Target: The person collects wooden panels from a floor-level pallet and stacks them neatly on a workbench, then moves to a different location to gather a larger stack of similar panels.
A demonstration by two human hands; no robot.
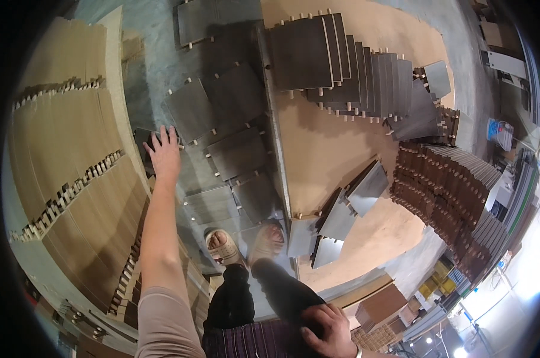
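Observation:
My left arm stretches forward, and my left hand (164, 156) has its fingers spread over the edge of a dark board (141, 136) beside the stacked light-brown panels. Whether the fingertips press on that board or hover just over it, I cannot tell. Close to the right of this hand lies a flat dark grey panel (190, 110) with short wooden pegs at its edges. My right hand (331, 329) is low by my right thigh, loosely bent with the fingers apart and nothing visible in it.
More dark pegged panels (237, 152) lie on the floor ahead of my feet. Light-brown panels (64, 128) stand packed along the left. On the tan sheet (347, 152) to the right are a fanned row of dark panels (365, 77), leaning grey panels (341, 215) and reddish-brown stacks (440, 191).

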